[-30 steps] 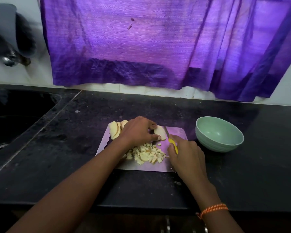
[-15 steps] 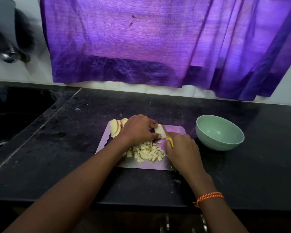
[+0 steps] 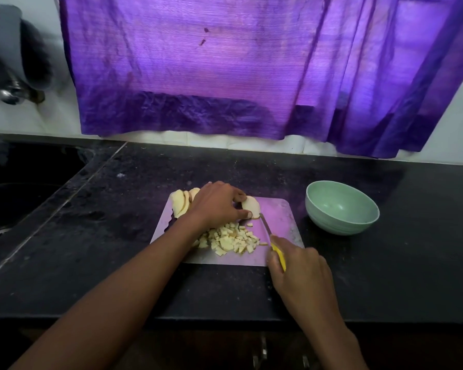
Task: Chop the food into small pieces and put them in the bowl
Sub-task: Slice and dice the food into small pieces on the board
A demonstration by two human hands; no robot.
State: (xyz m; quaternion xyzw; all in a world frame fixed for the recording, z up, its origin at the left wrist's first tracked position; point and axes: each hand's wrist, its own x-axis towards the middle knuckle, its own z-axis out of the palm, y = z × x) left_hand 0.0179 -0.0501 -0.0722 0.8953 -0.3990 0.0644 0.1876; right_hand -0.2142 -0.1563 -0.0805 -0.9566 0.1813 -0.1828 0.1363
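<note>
A pale cutting board (image 3: 281,209) lies on the black counter. My left hand (image 3: 217,204) pinches a pale food slice (image 3: 251,205) at the board's far edge. Behind that hand, at the board's far left, lie several more slices (image 3: 178,204). A heap of small chopped pieces (image 3: 233,240) sits in the board's near middle. My right hand (image 3: 302,273) grips the yellow handle of a knife (image 3: 266,228); its blade slants across the board, tip just right of the held slice. A green bowl (image 3: 342,208) stands to the right of the board, nothing visible inside.
A dark sink (image 3: 19,182) is sunk into the counter at the left. A purple curtain (image 3: 251,70) hangs over the back wall. A dark blurred object (image 3: 11,57) is at the upper left. The counter's front edge (image 3: 225,319) runs below my arms.
My right hand has drawn the knife back toward me, so the blade now shows, slanting across the board. My left hand keeps holding the slice.
</note>
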